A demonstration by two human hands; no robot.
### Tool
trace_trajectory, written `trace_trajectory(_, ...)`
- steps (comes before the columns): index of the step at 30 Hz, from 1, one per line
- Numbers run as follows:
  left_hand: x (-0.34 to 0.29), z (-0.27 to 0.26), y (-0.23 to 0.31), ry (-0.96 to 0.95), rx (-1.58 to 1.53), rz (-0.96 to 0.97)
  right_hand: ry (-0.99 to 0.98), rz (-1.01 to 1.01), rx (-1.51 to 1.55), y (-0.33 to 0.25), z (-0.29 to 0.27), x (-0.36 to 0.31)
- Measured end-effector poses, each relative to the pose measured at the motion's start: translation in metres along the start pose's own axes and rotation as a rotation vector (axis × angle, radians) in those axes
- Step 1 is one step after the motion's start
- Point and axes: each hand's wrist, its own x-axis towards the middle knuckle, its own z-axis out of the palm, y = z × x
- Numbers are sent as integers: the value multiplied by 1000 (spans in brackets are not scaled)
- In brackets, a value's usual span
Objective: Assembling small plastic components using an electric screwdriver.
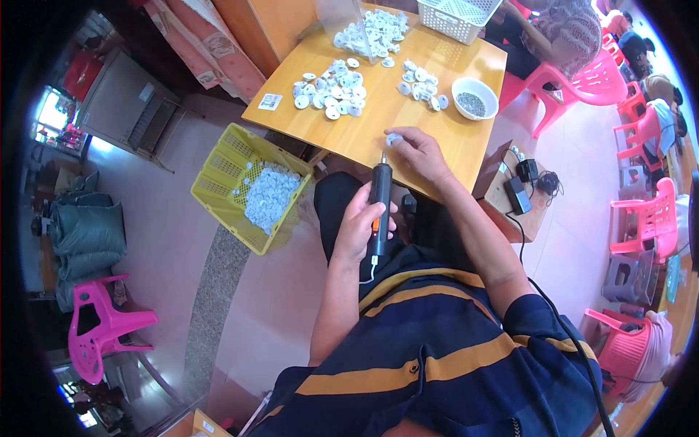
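Observation:
My left hand [358, 223] is wrapped round a black electric screwdriver [381, 191] with an orange switch, its bit pointing away from me. A white cable runs out of its near end. Just beyond the bit, at the table's near edge, my right hand [420, 154] pinches a small round white plastic part [394, 139]. On the wooden table [349, 138] lie a loose pile of like white parts [331, 91] and a smaller group [421, 84] to its right. A white bowl [473, 98] of small metal screws stands at the right.
A yellow crate [240, 164] holding many white parts stands left of my knees. At the table's far side are a clear bin [353, 29] with more parts and a white basket [455, 18]. Black adapters [518, 195] lie on a box at right. A person sits beyond on a pink chair [582, 80].

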Motion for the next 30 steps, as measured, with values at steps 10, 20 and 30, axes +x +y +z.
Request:
trace_trajectory(10, -4, -12, 1, 132, -60, 60, -110, 275, -111, -18, -1, 40)
trace_trajectory(20, -5, -13, 0, 125, -76, 49, 53, 122, -208, -21, 15, 72)
trace_trajectory(30, -6, -10, 1, 97, -50, 22, 351, -86, -653, -27, -115, 83)
